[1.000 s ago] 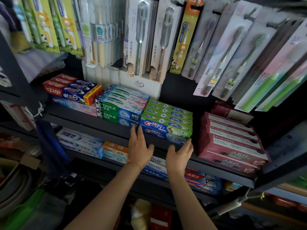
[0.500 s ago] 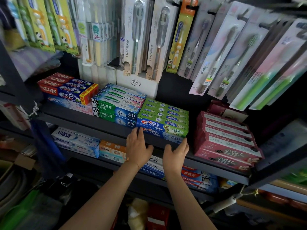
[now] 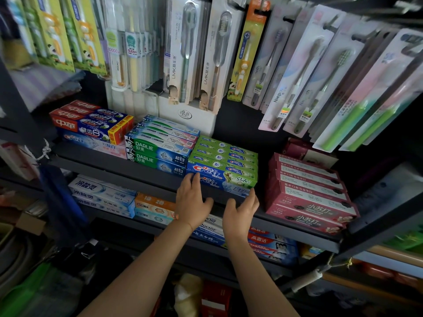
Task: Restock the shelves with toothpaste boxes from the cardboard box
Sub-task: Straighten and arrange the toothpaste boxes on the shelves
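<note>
A stack of green and blue Crest toothpaste boxes (image 3: 225, 167) sits on the dark upper shelf (image 3: 142, 173), in the middle of the row. My left hand (image 3: 191, 202) lies flat at the stack's front left corner, its fingertips touching the lowest box. My right hand (image 3: 240, 212) is spread at the front right of the stack, fingertips at the box's lower edge. Neither hand holds anything. The cardboard box is not in view.
Darlie boxes (image 3: 158, 154) and red boxes (image 3: 89, 123) stand left of the stack, maroon boxes (image 3: 306, 195) to its right. Packaged toothbrushes (image 3: 295, 72) hang above. A lower shelf holds more toothpaste boxes (image 3: 103, 194). Dark shelf posts frame both sides.
Both hands have stayed at the front of the Crest stack, with the fingers shifting only slightly. The view has drifted a little.
</note>
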`<state>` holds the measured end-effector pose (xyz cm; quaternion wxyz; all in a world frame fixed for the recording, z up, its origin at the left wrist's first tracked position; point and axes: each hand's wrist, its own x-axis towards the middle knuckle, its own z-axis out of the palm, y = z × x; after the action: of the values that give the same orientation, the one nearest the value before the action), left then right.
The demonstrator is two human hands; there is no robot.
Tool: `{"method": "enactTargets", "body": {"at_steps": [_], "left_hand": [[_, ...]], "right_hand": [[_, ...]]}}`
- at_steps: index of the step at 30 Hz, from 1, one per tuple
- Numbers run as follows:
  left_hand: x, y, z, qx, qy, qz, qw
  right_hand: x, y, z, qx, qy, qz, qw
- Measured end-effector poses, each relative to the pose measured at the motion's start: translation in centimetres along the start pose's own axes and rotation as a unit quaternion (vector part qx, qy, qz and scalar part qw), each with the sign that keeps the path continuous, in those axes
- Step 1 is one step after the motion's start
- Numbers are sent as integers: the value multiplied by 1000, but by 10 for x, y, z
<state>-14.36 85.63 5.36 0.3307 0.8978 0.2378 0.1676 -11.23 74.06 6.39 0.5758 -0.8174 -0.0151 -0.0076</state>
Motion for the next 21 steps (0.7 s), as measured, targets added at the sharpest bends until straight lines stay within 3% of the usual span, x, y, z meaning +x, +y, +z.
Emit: {"method": "enactTargets", "body": {"at_steps": [4, 6, 9, 11, 13, 17, 21], "left_hand": [[-1, 0, -1, 3, -2, 1, 1000], [-3, 1, -2, 5, 22, 17, 1000], [5, 8, -8, 73, 111, 148, 980], [19, 19, -12, 137, 120, 241, 953], [32, 32, -15, 185, 73, 274, 941], [51, 39, -12, 256, -18, 222, 941], [56, 33, -8, 261, -37, 201, 943]], "right_hand": [[-2, 1, 0, -24, 11, -15, 1000], [-5, -4, -2, -62, 37, -97, 993], [10, -18, -6, -104, 61, -209, 971], [27, -33, -8, -98, 46, -165, 980], [42, -43, -10, -98, 28, -106, 989], [55, -47, -16, -81, 1, -32, 996], [55, -42, -18, -72, -12, -26, 997]]}}
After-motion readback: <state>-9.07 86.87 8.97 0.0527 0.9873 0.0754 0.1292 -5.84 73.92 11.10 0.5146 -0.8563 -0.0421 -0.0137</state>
